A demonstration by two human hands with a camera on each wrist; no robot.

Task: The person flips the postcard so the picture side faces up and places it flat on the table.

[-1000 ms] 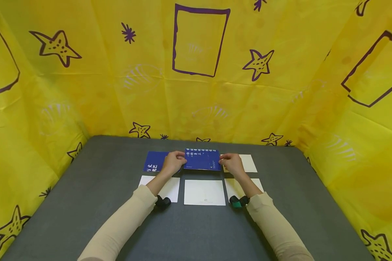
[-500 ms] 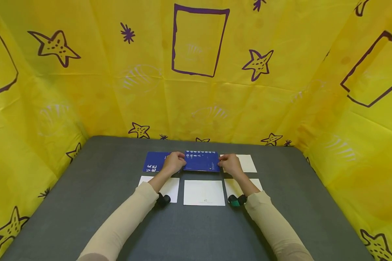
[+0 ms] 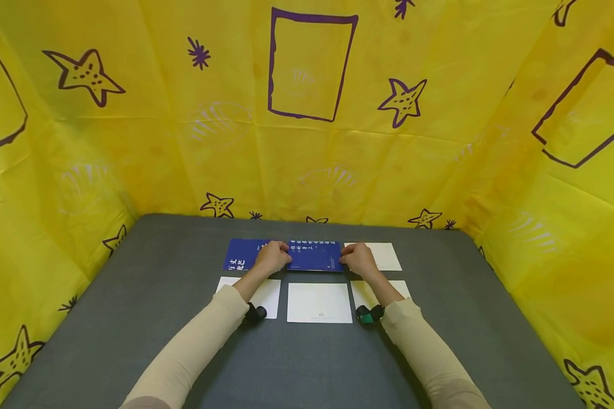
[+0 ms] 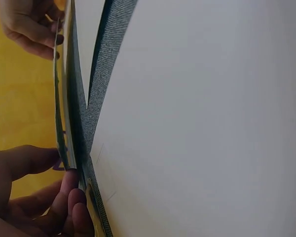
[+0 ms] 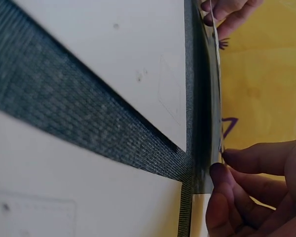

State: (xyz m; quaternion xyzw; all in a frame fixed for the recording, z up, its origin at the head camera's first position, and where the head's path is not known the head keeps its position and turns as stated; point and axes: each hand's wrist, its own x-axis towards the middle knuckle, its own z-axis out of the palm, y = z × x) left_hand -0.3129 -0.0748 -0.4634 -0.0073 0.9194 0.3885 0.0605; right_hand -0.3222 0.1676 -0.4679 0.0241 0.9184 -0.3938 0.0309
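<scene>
The blue rectangular paper card [image 3: 314, 258] at my twelve o'clock is stretching lengthwise from nine to three; equally near, my left hand [image 3: 272, 257] and right hand [image 3: 359, 258] are pinching its short edges.

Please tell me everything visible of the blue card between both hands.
Thin, rectangular, paper-like, the blue card has white Chinese characters along its far edge and small print at right. The left hand and right hand pinch its side edges. Central in the far row, it seems just above the gray table.
</scene>
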